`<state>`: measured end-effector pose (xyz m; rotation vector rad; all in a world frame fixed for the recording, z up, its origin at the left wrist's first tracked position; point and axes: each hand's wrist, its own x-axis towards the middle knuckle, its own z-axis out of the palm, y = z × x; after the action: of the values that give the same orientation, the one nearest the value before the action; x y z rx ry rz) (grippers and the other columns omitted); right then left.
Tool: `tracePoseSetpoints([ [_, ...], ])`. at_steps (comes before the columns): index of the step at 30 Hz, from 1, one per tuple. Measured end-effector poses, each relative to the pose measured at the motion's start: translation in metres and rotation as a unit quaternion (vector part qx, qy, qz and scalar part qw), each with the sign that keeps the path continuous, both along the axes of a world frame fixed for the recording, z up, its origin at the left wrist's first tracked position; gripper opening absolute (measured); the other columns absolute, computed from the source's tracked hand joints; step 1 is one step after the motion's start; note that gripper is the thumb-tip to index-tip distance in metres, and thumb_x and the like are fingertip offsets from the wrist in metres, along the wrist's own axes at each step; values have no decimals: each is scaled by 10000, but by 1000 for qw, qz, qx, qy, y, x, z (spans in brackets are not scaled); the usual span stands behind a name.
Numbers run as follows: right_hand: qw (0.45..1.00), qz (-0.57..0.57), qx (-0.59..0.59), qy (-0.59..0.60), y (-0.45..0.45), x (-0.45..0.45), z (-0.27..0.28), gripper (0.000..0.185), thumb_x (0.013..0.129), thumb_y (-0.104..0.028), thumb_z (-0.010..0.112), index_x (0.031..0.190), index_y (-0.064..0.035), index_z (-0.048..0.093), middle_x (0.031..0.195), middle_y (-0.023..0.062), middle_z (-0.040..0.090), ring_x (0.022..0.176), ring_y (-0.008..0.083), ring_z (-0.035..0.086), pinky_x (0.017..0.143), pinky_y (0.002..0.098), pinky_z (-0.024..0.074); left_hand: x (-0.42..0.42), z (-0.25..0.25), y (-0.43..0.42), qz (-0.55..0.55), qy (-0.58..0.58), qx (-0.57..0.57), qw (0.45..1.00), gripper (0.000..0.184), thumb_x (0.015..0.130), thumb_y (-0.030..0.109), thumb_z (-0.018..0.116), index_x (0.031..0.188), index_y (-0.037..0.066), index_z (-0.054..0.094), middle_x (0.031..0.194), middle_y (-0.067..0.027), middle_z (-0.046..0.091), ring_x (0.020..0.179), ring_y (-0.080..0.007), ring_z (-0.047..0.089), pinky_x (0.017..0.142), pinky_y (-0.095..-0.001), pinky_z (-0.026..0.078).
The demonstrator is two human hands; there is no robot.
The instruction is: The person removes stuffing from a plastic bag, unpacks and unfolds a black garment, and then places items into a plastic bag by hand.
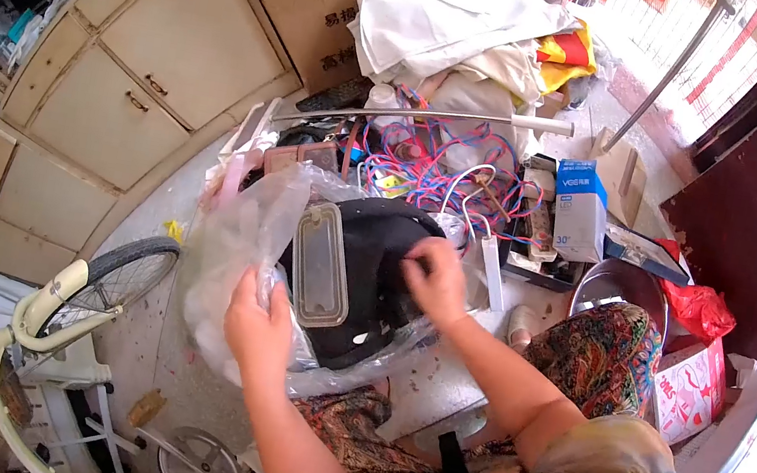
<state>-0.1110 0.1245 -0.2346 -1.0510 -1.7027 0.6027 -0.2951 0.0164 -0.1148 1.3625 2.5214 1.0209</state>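
There are two cabinet handles (136, 101), one rectangular translucent piece (324, 265), one blue-and-white box (580, 211) and one bicycle (36, 310).

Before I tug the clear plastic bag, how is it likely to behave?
The clear plastic bag looks thin and creased, so it should fold limply. It may drag, with the black item lying in it. The rectangular plastic container on top could slide if the bag tilts.
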Motion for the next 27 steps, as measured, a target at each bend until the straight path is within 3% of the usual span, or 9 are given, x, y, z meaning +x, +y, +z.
tracePoseSetpoints([
  [4,953,-107,-248,-139,2,56,-97,551,664,-238,661,1111,-33,412,1065,196,444,1000,321,430,866,366,362,5,9,7,22,93,54,994,338,728,118,533,1038,-12,498,947,-185,514,889,-350,500,762,-375,402],
  [7,910,-115,-366,-156,3,65,-134,590,680,-262,659,1153,-32,390,1055,186,485,986,291,477,813,354,413,9,11,12,30,102,99,989,335,727,101,526,1039,-16,488,931,-183,498,874,-349,494,761,-382,398],
  [9,809,56,-584,28,9,71,-131,597,688,-253,651,1178,-57,372,941,131,559,855,231,563,720,332,463,9,9,14,17,103,77,992,339,728,90,524,1048,-13,481,946,-183,492,873,-347,492,761,-383,396],
  [12,774,107,-623,-29,25,88,-109,475,691,-217,635,1118,-90,468,786,62,600,690,176,595,639,309,482,14,10,18,-2,97,71,993,338,730,69,517,1055,-11,474,955,-183,480,865,-346,490,757,-384,393],
  [14,886,18,-409,-218,53,93,-150,208,709,-196,576,852,-49,607,750,98,624,650,188,601,626,315,473,18,13,25,-9,92,89,992,331,733,59,512,1054,-12,473,950,-182,476,858,-347,490,752,-384,394],
  [16,942,-58,-281,-172,89,84,-131,213,700,-167,552,864,-38,595,785,136,613,687,249,598,641,333,465,21,13,28,8,103,99,990,328,740,48,502,1061,-15,470,928,-178,470,855,-346,491,741,-372,396],
  [20,966,16,-189,-178,163,36,-115,247,707,-131,534,944,-72,568,821,166,581,794,333,555,684,378,452,25,16,39,12,107,83,991,330,745,40,492,1069,-16,470,895,-166,466,828,-334,489,719,-358,398],
  [23,939,27,-247,-239,208,-1,-117,368,739,-160,524,1103,-128,484,1086,217,448,908,365,520,784,414,432,25,12,43,5,100,47,994,344,734,23,488,1076,-12,472,872,-153,463,796,-313,485,702,-343,398],
  [27,935,18,-276,-220,247,-40,-131,398,732,-134,539,1116,-188,453,1127,245,392,938,383,498,796,417,429,21,8,49,4,65,-15,998,342,709,-8,478,1050,-11,500,816,-133,468,730,-277,488,639,-324,402],
])
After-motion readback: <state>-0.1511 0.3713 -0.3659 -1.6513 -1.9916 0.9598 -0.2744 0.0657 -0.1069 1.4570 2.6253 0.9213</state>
